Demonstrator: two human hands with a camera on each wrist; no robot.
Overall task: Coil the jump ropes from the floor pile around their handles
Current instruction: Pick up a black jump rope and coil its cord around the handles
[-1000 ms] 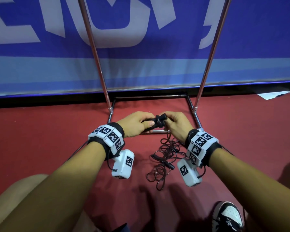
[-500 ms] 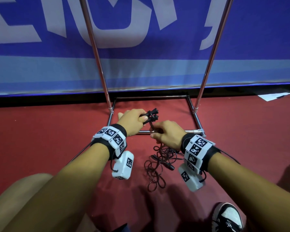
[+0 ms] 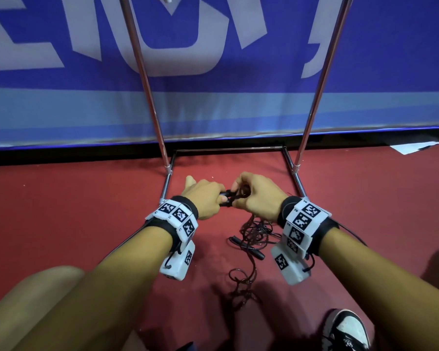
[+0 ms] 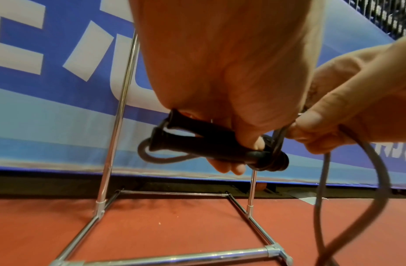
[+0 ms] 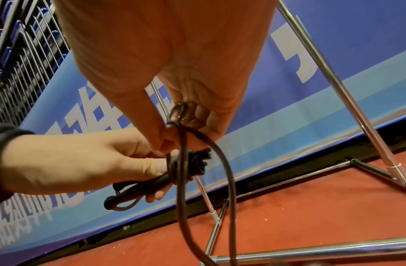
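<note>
— Jump rope handles (image 4: 211,144): where are they?
— Paired in the left hand (image 3: 205,196), fingers curled round them; the right hand (image 3: 257,196) pinches the rope (image 5: 184,162) looped at their end.
— Around them?
— A rope pile (image 3: 249,239) on the red floor (image 3: 61,211) below, a metal rack frame (image 3: 299,158) just behind, a shoe (image 3: 345,330) near.
— Any writing?
— Big white letters on the blue banner (image 3: 213,110), unreadable
</note>
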